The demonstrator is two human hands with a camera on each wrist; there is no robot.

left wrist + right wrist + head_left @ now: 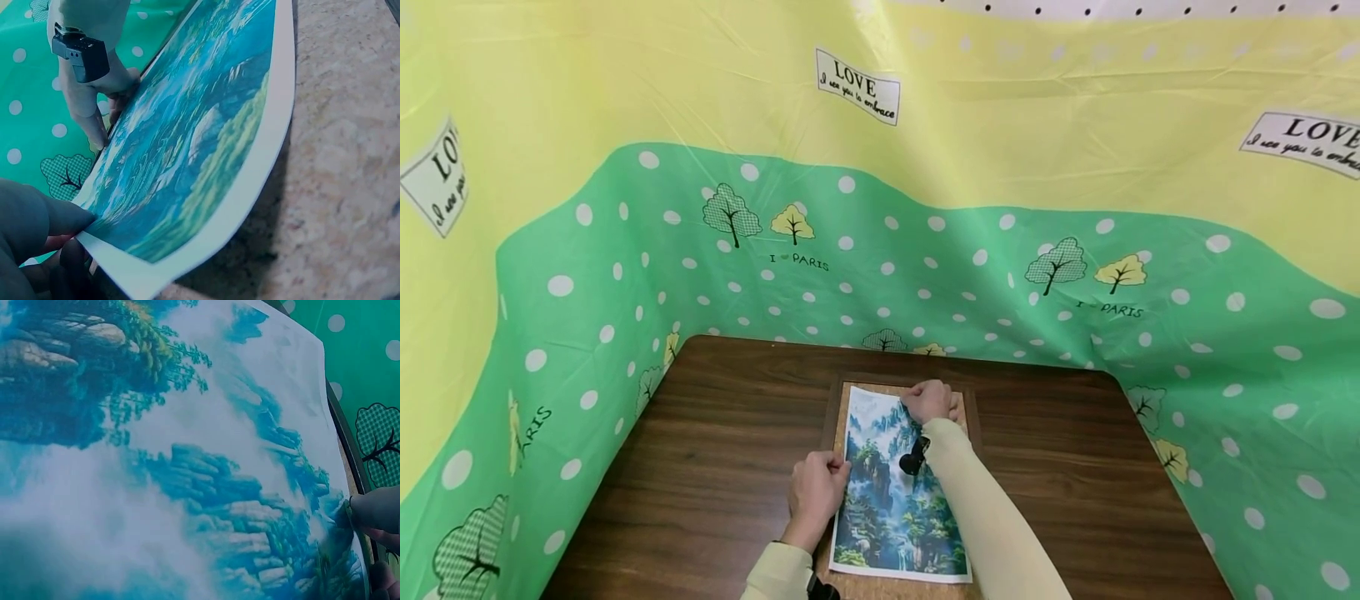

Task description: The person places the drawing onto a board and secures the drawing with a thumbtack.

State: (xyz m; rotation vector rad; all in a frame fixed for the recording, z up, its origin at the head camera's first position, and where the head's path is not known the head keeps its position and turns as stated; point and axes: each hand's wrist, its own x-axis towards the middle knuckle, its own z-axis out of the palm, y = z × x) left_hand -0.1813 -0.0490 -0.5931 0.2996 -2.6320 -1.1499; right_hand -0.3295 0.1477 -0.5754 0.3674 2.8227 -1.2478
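A printed mountain landscape picture (880, 492) with a white border lies over a cork board (350, 137) that has a dark wooden frame. My left hand (816, 493) pinches the picture's left edge between thumb and fingers. In the left wrist view the paper (187, 162) bows upward, with shadow between its border and the cork. At the far edge, my right hand (931, 402) pinches the paper's top margin. The right wrist view shows that thumb (378, 509) on top of the margin, close to the frame. Each wrist wears a small black camera (913, 460).
The board rests on a dark wood-grain table (715, 467) with rounded far corners. A green and yellow curtain (925, 267) with dots and trees hangs around the table's back and sides, close to its edges.
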